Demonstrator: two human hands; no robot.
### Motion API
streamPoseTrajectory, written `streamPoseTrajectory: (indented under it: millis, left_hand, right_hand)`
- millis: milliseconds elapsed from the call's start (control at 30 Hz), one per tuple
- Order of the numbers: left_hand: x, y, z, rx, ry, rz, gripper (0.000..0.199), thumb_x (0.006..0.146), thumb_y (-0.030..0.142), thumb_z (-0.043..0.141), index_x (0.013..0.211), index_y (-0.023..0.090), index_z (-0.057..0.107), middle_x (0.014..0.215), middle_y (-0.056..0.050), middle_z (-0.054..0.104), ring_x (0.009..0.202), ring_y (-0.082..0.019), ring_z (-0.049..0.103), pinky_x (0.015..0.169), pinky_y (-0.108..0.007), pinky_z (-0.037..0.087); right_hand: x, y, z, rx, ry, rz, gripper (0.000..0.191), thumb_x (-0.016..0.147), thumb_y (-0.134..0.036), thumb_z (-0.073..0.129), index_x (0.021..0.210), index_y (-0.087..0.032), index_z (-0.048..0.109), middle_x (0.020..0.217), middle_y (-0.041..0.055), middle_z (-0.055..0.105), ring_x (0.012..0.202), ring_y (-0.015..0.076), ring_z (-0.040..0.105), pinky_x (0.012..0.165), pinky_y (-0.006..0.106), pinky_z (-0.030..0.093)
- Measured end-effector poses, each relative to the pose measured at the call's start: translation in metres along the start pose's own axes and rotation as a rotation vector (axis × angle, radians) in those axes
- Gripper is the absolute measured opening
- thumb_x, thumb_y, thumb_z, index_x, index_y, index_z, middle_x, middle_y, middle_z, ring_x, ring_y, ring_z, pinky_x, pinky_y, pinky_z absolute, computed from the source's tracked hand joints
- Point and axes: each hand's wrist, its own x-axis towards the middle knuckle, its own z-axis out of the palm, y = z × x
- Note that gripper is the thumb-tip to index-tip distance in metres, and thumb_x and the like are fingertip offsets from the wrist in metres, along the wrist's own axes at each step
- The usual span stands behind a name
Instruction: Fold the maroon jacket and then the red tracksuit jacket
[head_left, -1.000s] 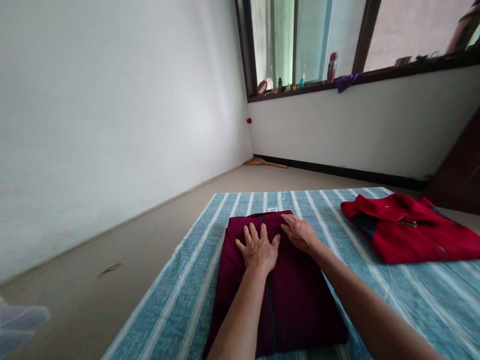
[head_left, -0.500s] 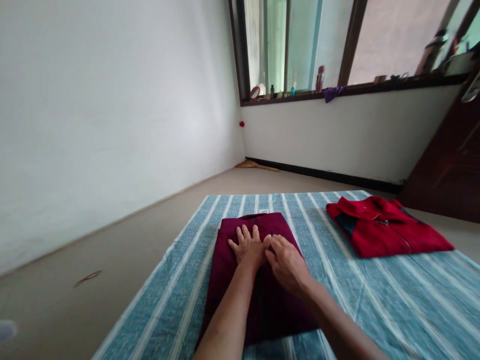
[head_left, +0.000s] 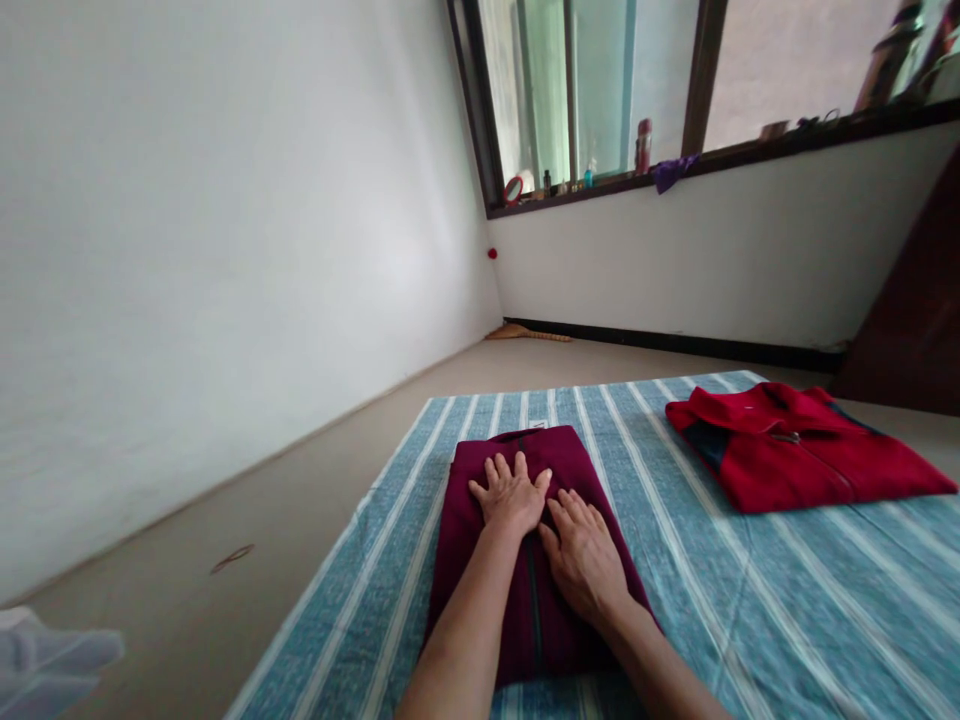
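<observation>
1. Drawn back since one second ago, the right hand (head_left: 589,560) has left the collar end and lies further down the right half of a maroon garment (head_left: 555,635); the left hand (head_left: 516,503) keeps its place near the collar.
2. Two hands rest palm down on the cloth, gripping nothing. The left fingers are spread wide; the right fingers stretch out with narrow gaps, their tips just beside the left thumb.
3. One maroon garment lies folded flat before the person, its long axis running away from them, collar farthest. One dark zip (head_left: 535,600) follows that line.
4. Beneath is one blue-and-white striped sheet (head_left: 690,580).
5. One folded red garment (head_left: 802,455) lies well apart, to the right.
6. On the floor: one thin loop (head_left: 232,558) at left, one broom (head_left: 529,333) by the far corner.
</observation>
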Motion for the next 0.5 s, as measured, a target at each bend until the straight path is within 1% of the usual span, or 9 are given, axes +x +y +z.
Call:
streamPoseTrajectory:
  millis: [33, 100, 167, 267, 333, 400, 467, 500]
  left_hand:
    - [0.001, -0.001, -0.002, -0.019, 0.002, 0.005, 0.071, 0.087, 0.063, 0.023, 0.143, 0.020, 0.033, 0.150, -0.019, 0.027, 0.139, -0.037, 0.017, 0.102, -0.066, 0.017]
    - [0.002, -0.004, -0.009, -0.074, 0.022, 0.026, 0.068, 0.087, 0.063, 0.028, 0.138, 0.020, 0.041, 0.145, -0.019, 0.037, 0.135, -0.037, 0.027, 0.102, -0.064, 0.019]
    - [0.005, -0.012, -0.016, -0.132, 0.071, 0.046, 0.060, 0.088, 0.058, 0.033, 0.132, 0.020, 0.047, 0.140, -0.016, 0.046, 0.131, -0.033, 0.036, 0.104, -0.059, 0.022]
    - [0.014, -0.034, -0.027, -0.210, 0.144, 0.019, 0.049, 0.089, 0.045, 0.042, 0.129, 0.018, 0.047, 0.141, -0.014, 0.044, 0.133, -0.027, 0.034, 0.108, -0.048, 0.023]
    - [0.023, -0.055, -0.033, -0.288, 0.149, -0.043, 0.048, 0.085, 0.037, 0.051, 0.127, 0.013, 0.048, 0.139, -0.016, 0.046, 0.132, -0.028, 0.036, 0.106, -0.043, 0.027]
    - [0.032, -0.077, -0.036, -0.395, 0.097, -0.090, 0.046, 0.078, 0.034, 0.061, 0.118, 0.011, 0.055, 0.127, -0.017, 0.057, 0.122, -0.029, 0.049, 0.099, -0.037, 0.038]
    - [0.039, -0.095, -0.037, -0.526, 0.030, -0.109, 0.039, 0.073, 0.035, 0.066, 0.105, 0.012, 0.062, 0.111, -0.012, 0.067, 0.106, -0.027, 0.061, 0.086, -0.031, 0.046]
    - [0.042, -0.102, -0.037, -0.595, 0.007, -0.118, 0.036, 0.072, 0.036, 0.068, 0.099, 0.013, 0.064, 0.104, -0.010, 0.069, 0.099, -0.025, 0.064, 0.081, -0.029, 0.048]
  right_hand:
    - [-0.001, 0.000, 0.001, 0.004, 0.004, 0.001, 0.048, 0.091, -0.036, 0.037, 0.132, -0.015, 0.052, 0.141, 0.0117, 0.044, 0.134, 0.0262, 0.033, 0.110, 0.042, 0.022]
    - [-0.002, -0.001, 0.002, 0.020, 0.018, 0.003, 0.047, 0.091, -0.035, 0.037, 0.131, -0.015, 0.053, 0.140, 0.0116, 0.045, 0.134, 0.0262, 0.033, 0.110, 0.042, 0.022]
    - [-0.003, -0.001, 0.004, 0.058, 0.041, 0.008, 0.046, 0.091, -0.034, 0.039, 0.129, -0.014, 0.055, 0.140, 0.0126, 0.045, 0.134, 0.0268, 0.034, 0.110, 0.043, 0.022]
    - [-0.001, 0.002, -0.001, 0.186, 0.088, 0.009, 0.041, 0.089, -0.032, 0.042, 0.120, -0.014, 0.061, 0.133, 0.0130, 0.052, 0.128, 0.0266, 0.041, 0.108, 0.041, 0.027]
    - [0.007, 0.010, -0.010, 0.312, 0.144, 0.027, 0.035, 0.088, -0.033, 0.044, 0.110, -0.017, 0.065, 0.122, 0.0121, 0.060, 0.118, 0.0250, 0.051, 0.103, 0.038, 0.035]
    - [0.021, 0.022, -0.023, 0.414, 0.206, 0.094, 0.030, 0.086, -0.034, 0.047, 0.104, -0.018, 0.065, 0.113, 0.0117, 0.063, 0.108, 0.0245, 0.056, 0.097, 0.036, 0.040]
    - [0.041, 0.037, -0.036, 0.489, 0.213, 0.249, 0.028, 0.080, -0.033, 0.056, 0.102, -0.017, 0.064, 0.111, 0.0126, 0.062, 0.108, 0.0268, 0.055, 0.095, 0.038, 0.040]
    - [0.053, 0.044, -0.040, 0.544, 0.175, 0.351, 0.031, 0.075, -0.031, 0.062, 0.102, -0.016, 0.064, 0.112, 0.0131, 0.062, 0.111, 0.0285, 0.053, 0.096, 0.039, 0.039]
